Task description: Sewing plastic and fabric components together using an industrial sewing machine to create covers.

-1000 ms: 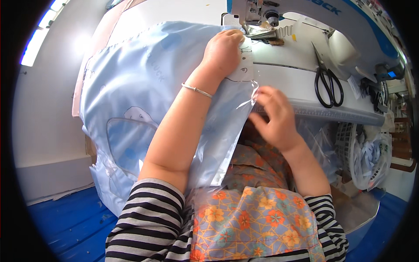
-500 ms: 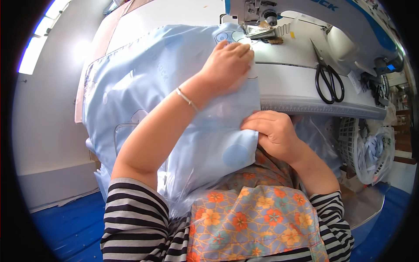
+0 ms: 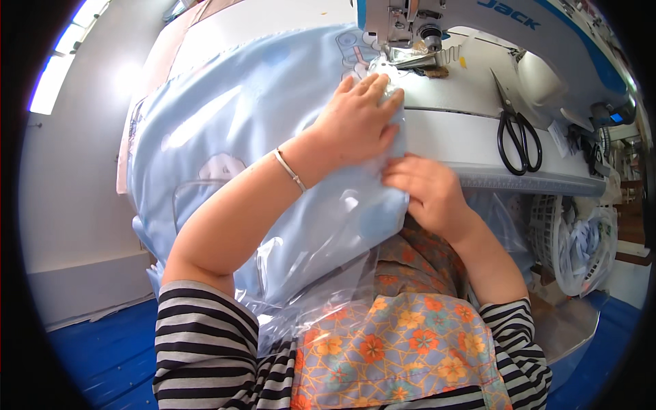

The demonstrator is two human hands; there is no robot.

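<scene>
Pale blue printed fabric (image 3: 225,123) spreads across the left side of a white sewing table (image 3: 447,140), its far right corner near the head of a white-and-blue sewing machine (image 3: 471,17). Clear plastic sheeting (image 3: 321,301) lies over its near part, throwing glare that obscures some of the print. A left hand (image 3: 359,119) rests on the fabric close to its right edge, fingers parted; its forearm, ringed by a silver-coloured bracelet (image 3: 290,169), crosses the cloth and hides a strip of it. Just below, a slightly blurred right hand (image 3: 430,191) bends its fingers over the edge; whether they pinch it cannot be told. Metal sewing attachments (image 3: 413,60) sit beyond the left fingertips, beneath the machine. To the right lie black-handled scissors (image 3: 519,140), well apart from both hands, above a ruler strip (image 3: 506,179) along the table's front. Lower right, a white plastic basket (image 3: 545,225) holds pale blue scraps (image 3: 581,242) in clear plastic. A floral apron (image 3: 396,348) fills the foreground.
</scene>
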